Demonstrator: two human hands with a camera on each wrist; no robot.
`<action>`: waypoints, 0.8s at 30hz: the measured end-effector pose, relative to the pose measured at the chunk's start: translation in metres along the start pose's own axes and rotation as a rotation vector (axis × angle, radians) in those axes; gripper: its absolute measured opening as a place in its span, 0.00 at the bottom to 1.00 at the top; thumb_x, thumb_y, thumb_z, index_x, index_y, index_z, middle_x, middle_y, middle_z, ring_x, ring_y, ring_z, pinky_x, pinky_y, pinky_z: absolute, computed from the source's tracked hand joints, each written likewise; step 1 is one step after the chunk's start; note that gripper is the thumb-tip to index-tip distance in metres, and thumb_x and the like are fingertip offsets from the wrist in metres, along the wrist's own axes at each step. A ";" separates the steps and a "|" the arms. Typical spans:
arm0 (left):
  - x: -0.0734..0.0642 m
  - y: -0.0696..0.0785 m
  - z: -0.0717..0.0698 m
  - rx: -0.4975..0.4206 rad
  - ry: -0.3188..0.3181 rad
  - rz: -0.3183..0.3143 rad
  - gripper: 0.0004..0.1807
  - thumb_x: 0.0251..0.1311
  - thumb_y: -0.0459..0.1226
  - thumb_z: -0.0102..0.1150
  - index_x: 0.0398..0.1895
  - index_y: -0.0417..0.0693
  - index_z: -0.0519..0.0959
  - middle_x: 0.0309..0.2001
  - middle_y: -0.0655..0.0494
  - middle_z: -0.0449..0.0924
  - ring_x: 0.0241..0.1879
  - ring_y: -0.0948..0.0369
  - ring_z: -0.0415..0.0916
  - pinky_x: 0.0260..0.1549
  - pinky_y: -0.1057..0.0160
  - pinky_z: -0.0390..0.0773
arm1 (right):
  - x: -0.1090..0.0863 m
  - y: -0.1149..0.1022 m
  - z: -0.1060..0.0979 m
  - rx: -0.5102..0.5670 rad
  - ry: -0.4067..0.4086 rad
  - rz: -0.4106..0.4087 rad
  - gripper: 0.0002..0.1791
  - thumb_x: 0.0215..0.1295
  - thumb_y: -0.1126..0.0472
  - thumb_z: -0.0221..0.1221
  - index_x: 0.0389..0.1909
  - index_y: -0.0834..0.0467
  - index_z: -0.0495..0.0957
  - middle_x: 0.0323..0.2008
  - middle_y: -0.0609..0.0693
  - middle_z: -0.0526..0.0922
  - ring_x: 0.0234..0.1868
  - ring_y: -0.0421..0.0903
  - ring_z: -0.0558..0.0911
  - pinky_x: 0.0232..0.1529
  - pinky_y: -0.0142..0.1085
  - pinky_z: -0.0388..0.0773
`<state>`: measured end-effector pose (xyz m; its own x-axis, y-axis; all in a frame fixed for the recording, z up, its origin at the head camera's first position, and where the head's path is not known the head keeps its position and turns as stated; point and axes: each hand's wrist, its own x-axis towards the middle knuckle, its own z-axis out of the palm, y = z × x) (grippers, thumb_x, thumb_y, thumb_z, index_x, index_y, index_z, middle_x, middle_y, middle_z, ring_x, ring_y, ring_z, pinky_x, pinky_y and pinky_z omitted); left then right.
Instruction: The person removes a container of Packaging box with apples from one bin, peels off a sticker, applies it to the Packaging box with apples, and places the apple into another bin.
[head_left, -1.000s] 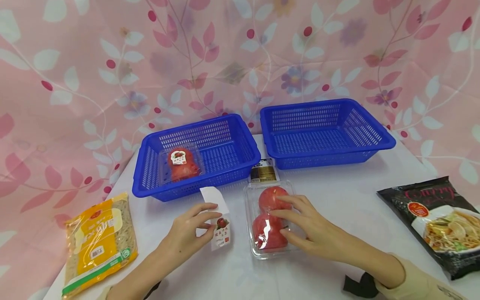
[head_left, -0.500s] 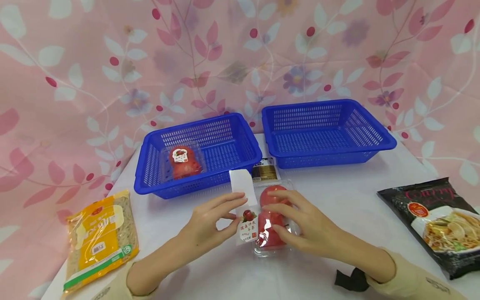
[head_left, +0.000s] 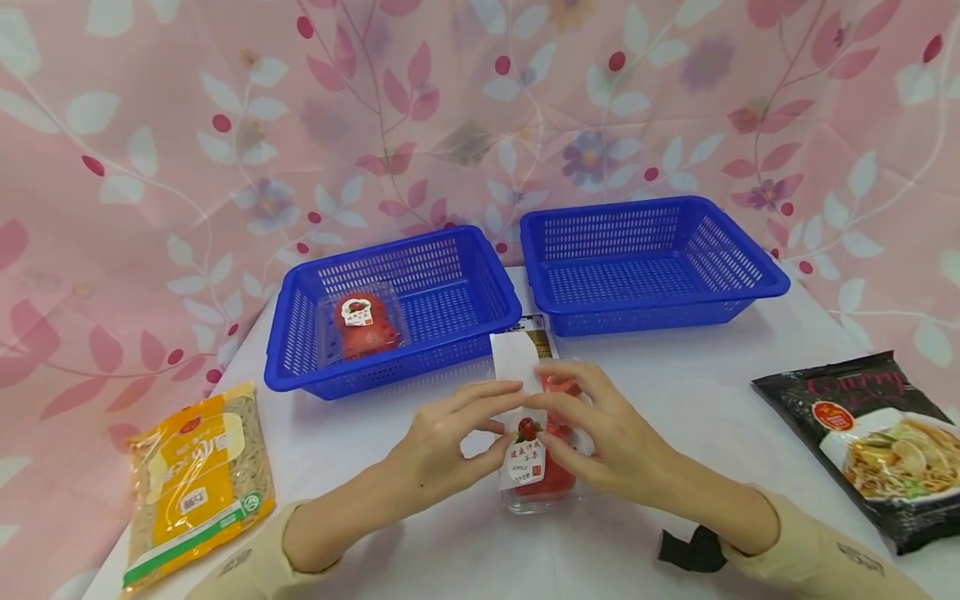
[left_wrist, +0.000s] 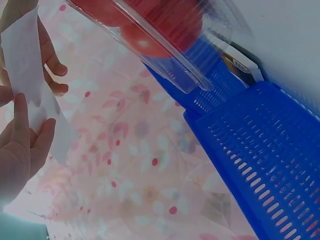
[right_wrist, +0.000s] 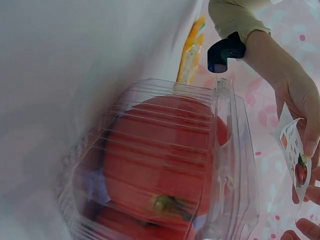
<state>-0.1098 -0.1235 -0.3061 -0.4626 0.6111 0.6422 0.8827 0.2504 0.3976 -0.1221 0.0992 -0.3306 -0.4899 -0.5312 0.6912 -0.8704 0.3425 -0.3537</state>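
My left hand pinches a white paper strip bearing an apple label. The label has a red fruit picture and red writing. The strip hangs over a clear plastic box with two red apples inside, lying on the table in front of me. My right hand is close beside the left, fingers spread and lightly bent, the tips at the strip's right edge. Whether they press on it is hard to tell. In the left wrist view, fingers of both hands meet at the strip.
Behind stand two blue baskets; the left basket holds a labelled box of apples, the right basket shows a bare floor. A small dark-and-gold package lies between them. A yellow bag lies left, a black noodle bag right.
My left hand has carried the label strip rightward, from beside the box to above it. My right hand's fingertips, earlier over the apples, are now at the strip. The box has not visibly moved.
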 end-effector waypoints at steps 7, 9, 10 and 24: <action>0.004 0.002 0.001 0.007 0.007 0.027 0.25 0.44 0.22 0.61 0.51 0.40 0.76 0.53 0.45 0.73 0.46 0.59 0.76 0.36 0.75 0.75 | 0.004 -0.002 0.000 0.039 0.032 -0.010 0.17 0.65 0.48 0.49 0.41 0.56 0.78 0.55 0.56 0.69 0.48 0.48 0.68 0.48 0.28 0.68; 0.004 0.002 0.002 0.011 0.014 0.037 0.24 0.43 0.21 0.61 0.49 0.40 0.77 0.53 0.45 0.73 0.48 0.57 0.75 0.37 0.75 0.75 | 0.004 -0.002 0.000 0.046 0.038 -0.014 0.16 0.65 0.49 0.50 0.40 0.56 0.78 0.54 0.57 0.69 0.48 0.49 0.68 0.48 0.27 0.68; 0.004 0.002 0.002 0.010 0.016 0.040 0.24 0.43 0.21 0.61 0.48 0.40 0.77 0.53 0.45 0.74 0.49 0.56 0.74 0.37 0.75 0.75 | 0.004 -0.002 0.000 0.047 0.039 -0.016 0.16 0.65 0.49 0.50 0.39 0.56 0.78 0.54 0.56 0.69 0.48 0.49 0.68 0.48 0.27 0.68; 0.001 0.003 0.000 0.030 -0.009 -0.040 0.21 0.44 0.23 0.62 0.46 0.41 0.79 0.53 0.46 0.75 0.47 0.59 0.76 0.38 0.75 0.75 | 0.001 -0.002 0.002 0.063 0.023 -0.030 0.13 0.65 0.49 0.49 0.31 0.53 0.78 0.52 0.56 0.71 0.51 0.51 0.68 0.52 0.28 0.67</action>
<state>-0.1079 -0.1220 -0.3043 -0.4967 0.6072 0.6202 0.8658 0.2970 0.4027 -0.1210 0.0965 -0.3310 -0.4631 -0.5224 0.7160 -0.8863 0.2772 -0.3710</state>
